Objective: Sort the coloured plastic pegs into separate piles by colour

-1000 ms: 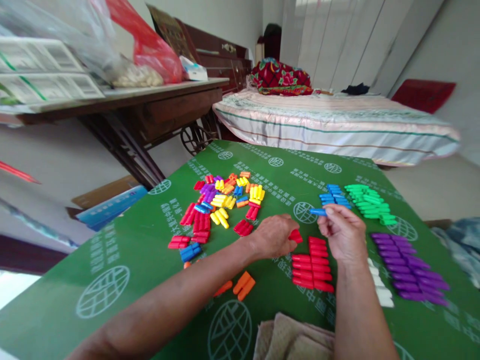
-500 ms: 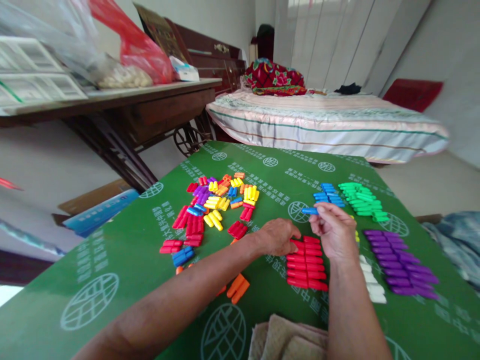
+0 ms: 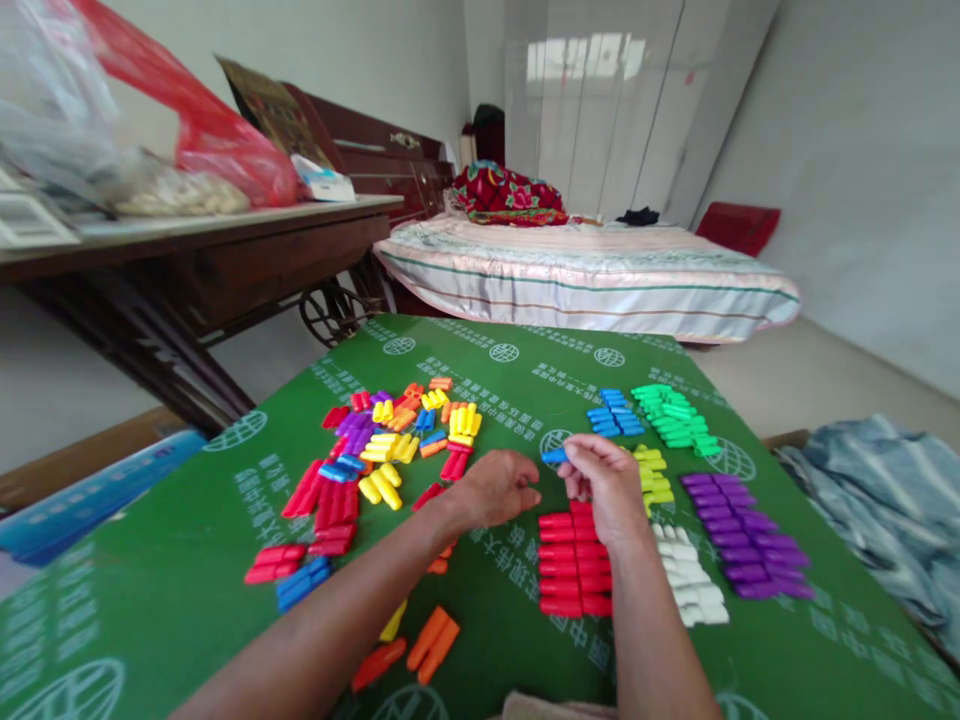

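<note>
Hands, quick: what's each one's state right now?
Left hand: partly open, fingers curled, nothing visible in it.
Right hand: closed, holding a blue piece.

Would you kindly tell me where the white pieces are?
In the head view, the white pieces lie on the right side of the green table, between the right forearm and the rowed purple pieces.

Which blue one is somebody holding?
The single blue piece pinched in the right hand. It's the only blue one in a hand; the other blue pieces in view are down on the green table.
</note>
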A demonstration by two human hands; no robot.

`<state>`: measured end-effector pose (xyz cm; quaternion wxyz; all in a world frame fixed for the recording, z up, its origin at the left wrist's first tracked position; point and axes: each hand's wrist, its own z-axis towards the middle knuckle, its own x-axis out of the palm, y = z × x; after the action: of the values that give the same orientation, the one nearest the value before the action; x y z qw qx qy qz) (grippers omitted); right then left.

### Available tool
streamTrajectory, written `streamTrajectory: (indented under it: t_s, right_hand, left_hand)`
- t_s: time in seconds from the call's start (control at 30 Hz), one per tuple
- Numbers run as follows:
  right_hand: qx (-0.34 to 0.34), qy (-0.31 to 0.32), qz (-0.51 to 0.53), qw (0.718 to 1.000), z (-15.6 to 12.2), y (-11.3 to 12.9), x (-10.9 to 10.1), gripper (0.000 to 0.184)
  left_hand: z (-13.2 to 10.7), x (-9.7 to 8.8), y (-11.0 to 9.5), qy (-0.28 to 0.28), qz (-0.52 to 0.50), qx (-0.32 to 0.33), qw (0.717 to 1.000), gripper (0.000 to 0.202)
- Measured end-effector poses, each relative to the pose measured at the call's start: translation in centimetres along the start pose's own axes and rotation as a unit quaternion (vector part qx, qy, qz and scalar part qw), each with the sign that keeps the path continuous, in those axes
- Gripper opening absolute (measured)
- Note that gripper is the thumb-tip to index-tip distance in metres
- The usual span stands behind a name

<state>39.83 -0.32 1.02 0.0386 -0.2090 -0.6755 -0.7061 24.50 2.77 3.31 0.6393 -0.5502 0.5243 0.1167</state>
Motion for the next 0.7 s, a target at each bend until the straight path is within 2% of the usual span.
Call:
streamTrajectory:
  t_s: [0.1, 0.2, 0.37, 0.6, 0.67, 0.7]
  right_hand:
    - [0.004, -0.006, -0.017, 1.0, 0.2, -0.3, 0.5, 0.029]
    - [0.0, 0.004, -0.027, 1.0, 0.2, -0.5, 0.7, 0.028]
    - [0.001, 0.004, -0.025, 1.0, 0.3, -0.4, 0.5, 0.028]
    - [-0.012, -0.007, -0.019, 1.0, 0.4, -0.2, 0.7, 0.031]
    - [-0.012, -0.016, -0.025, 0.999, 0.5, -0.4, 0.8, 0.038]
    - [-0.012, -0.023, -0.028, 0.999, 0.6, -0.5, 0.8, 0.041]
  left_hand:
    - [0.4, -1.0, 0.6, -0.025, -0.182, -0.047, 0.982, 0.023]
    - [0.9, -1.5, 0.5, -0.019, -0.303, -0.041, 0.952, 0.03]
    - [1.8, -1.3, 0.1, 0.005, -0.384, -0.038, 0.922, 0.029]
    - [3.9, -0.9, -0.3, -0.033, -0.524, -0.06, 0.849, 0.027]
    - [4.8, -1.0, -0.5, -0.048, -0.525, -0.065, 0.847, 0.025]
    - [5.4, -1.1, -0.6, -0.06, -0.496, -0.063, 0.864, 0.024]
